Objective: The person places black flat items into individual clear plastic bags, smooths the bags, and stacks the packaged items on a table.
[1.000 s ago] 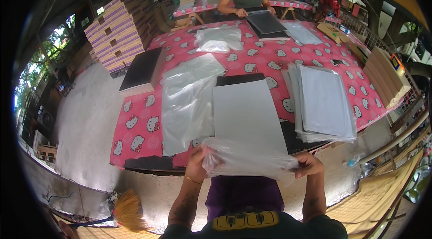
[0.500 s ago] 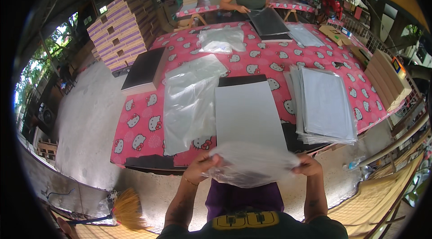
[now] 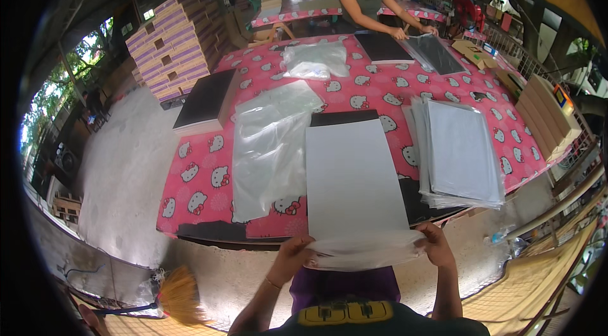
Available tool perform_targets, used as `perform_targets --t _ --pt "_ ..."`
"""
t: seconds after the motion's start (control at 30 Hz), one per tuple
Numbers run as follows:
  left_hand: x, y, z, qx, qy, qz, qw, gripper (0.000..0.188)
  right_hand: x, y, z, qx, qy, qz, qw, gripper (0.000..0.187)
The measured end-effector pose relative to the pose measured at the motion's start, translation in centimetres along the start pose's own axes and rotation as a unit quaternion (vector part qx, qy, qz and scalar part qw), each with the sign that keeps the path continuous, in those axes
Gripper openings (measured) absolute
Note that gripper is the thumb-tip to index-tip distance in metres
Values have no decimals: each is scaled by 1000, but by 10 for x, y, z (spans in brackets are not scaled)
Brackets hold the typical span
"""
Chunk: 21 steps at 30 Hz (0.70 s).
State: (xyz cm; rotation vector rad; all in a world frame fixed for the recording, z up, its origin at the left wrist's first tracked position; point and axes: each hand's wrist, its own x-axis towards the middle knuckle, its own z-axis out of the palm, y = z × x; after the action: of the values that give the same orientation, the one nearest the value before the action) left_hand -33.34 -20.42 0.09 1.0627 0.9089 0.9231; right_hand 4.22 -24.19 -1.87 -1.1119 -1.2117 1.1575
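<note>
A clear plastic bag (image 3: 366, 253) is stretched between my hands at the table's near edge. My left hand (image 3: 295, 256) pinches its left side, and my right hand (image 3: 436, 245) pinches its right side. The near end of a white sheet (image 3: 356, 177) reaches the bag; whether it lies inside or just beneath the plastic, I cannot tell. Under the sheet's far end, a black surface (image 3: 344, 117) shows. Left of it lies a pile of empty clear plastic bags (image 3: 272, 152). On the right is a stack of white sheets in clear plastic (image 3: 464, 152).
The table (image 3: 209, 200) has a pink patterned cover. Black-topped stacks (image 3: 206, 100) lie left and far. Across the table, a person (image 3: 364, 3) handles a dark sheet in plastic (image 3: 436, 54). Boxes (image 3: 168, 51) are piled at left; brown boards (image 3: 548, 111) stand at right. A broom (image 3: 179, 295) lies below.
My hands and the bag have moved down slightly, and the bag is now gathered into a narrower band. Across the table, the person has moved a dark sheet from the black stack to the right.
</note>
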Motion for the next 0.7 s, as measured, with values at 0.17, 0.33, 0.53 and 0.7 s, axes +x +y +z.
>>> perform_targets --t 0.17,0.33,0.53,0.7 --pt "-19 -25 48 20 203 13 979 34 -9 3 38 -91 185 53 977 56" --pt "-12 -36 41 187 233 47 953 44 -12 23 44 -123 180 54 974 55" --pt "-20 -26 36 209 229 58 949 42 -6 12 48 -29 252 -23 967 32" --pt "-18 -8 28 41 230 91 968 30 -3 5 11 69 109 21 991 21"
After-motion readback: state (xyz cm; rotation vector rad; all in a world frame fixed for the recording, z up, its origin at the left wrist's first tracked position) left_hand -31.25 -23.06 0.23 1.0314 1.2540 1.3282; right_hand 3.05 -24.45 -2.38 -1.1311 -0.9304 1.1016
